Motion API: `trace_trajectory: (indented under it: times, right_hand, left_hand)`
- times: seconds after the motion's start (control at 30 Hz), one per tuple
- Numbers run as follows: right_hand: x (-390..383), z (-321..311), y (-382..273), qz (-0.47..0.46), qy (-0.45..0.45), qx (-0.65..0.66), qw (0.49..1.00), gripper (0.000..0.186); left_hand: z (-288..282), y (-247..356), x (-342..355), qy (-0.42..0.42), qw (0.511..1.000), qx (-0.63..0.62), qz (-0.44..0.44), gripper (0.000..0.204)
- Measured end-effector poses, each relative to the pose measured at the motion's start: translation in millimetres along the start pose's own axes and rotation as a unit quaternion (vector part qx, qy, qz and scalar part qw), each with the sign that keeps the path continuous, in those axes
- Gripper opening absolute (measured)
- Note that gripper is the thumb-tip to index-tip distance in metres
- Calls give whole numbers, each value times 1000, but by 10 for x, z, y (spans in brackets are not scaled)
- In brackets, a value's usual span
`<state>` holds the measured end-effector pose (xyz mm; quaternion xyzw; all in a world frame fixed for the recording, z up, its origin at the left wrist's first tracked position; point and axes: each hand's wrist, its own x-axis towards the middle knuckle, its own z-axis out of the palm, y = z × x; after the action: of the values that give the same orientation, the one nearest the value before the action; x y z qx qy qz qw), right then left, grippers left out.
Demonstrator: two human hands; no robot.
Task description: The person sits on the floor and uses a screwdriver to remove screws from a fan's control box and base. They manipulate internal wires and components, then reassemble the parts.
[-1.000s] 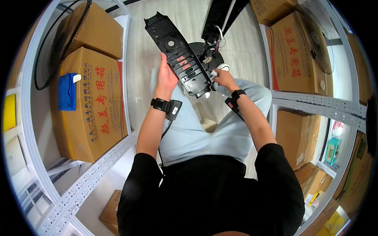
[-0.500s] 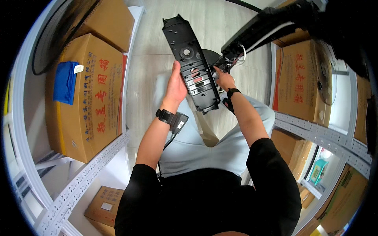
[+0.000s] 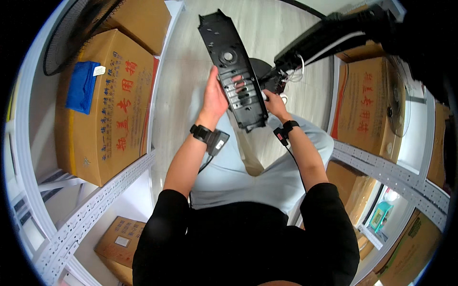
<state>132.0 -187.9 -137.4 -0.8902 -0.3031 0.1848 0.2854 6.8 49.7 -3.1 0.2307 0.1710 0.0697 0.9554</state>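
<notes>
A long black plastic housing panel [image 3: 251, 114], with a round hole and a row of slots, hangs tilted in front of me. My left hand [image 3: 215, 97] grips its left edge, with fingers showing through the slots behind it. On the panel's right side, my right hand [image 3: 275, 103] is closed around something whitish that I cannot make out; a curved white piece [image 3: 285, 98] sticks out beside it. Just beyond that hand, a long black arm-like body [image 3: 324, 40] reaches in from the upper right, with loose white wires [image 3: 299, 70] at its end. Behind the panel is a dark round base [image 3: 260, 66].
Cardboard boxes [image 3: 102, 143] fill the metal shelf [image 3: 95, 195] on the left, one with a blue cloth pouch [image 3: 82, 88] on it. A black wire fan guard [image 3: 59, 47] stands above. More boxes [image 3: 360, 102] and a clear disc [image 3: 397, 102] are on the right shelf [image 3: 381, 162].
My right hand has drawn back from the wired end of the black body and closed nearer the panel's edge. The panel stays in my left hand and sits slightly higher in view.
</notes>
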Motion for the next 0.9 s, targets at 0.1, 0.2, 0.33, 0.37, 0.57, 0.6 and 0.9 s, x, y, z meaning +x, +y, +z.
trace_trajectory:
  times: [0.1, 0.2, 0.33, 0.37, 0.57, 0.6, 0.9]
  right_hand:
    - [-242, -255, -294, 32, -127, 216, 967, 27]
    - [-419, -491, -478, 49, -210, 311, 926, 26]
    - [-589, -764, -659, 72, -203, 376, 901, 32]
    - [-631, -805, -668, 84, -197, 406, 888, 34]
    - [-888, -945, -616, 22, -206, 599, 774, 38]
    - [-941, -970, -584, 13, -206, 624, 754, 39]
    - [-1209, -826, -224, -104, -198, 769, 599, 51]
  left_hand:
    - [56, 68, -70, 37, 999, 8, 35, 59]
    - [127, 103, -108, 43, 998, -8, 50, 57]
    - [-57, 87, -125, 5, 997, 25, 68, 65]
    - [-38, 78, -140, 11, 997, 28, 71, 65]
    - [8, 89, -192, 1, 998, 3, 69, 60]
    - [17, 78, -191, 6, 997, 10, 72, 60]
    - [-47, 35, -153, -28, 998, -5, 53, 59]
